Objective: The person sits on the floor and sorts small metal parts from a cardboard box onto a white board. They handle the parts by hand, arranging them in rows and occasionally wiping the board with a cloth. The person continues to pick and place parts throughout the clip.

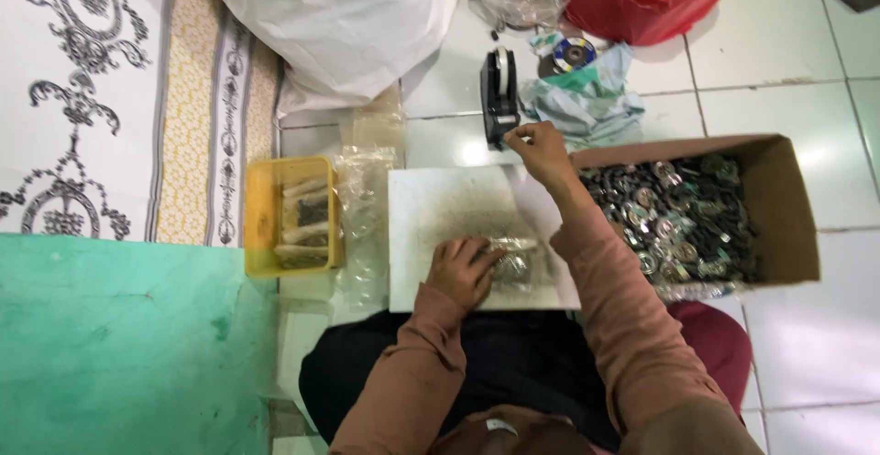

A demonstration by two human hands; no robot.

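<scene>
Head view: left hand (463,272) flat, fingers spread narrow, pinning a small clear packet (515,263) on the white board (449,208). Right hand (539,151) at one o'clock from it, fingers pinched at the black tape dispenser (499,98). Cardboard box (788,208) of metal parts at three o'clock. Best keep the packet pressed while tearing tape cleanly.

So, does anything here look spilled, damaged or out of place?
Nothing stands out. The left hand presses a small clear plastic packet on the white board, the right hand reaches the black tape dispenser, and the metal parts stay inside the brown cardboard box.
</scene>
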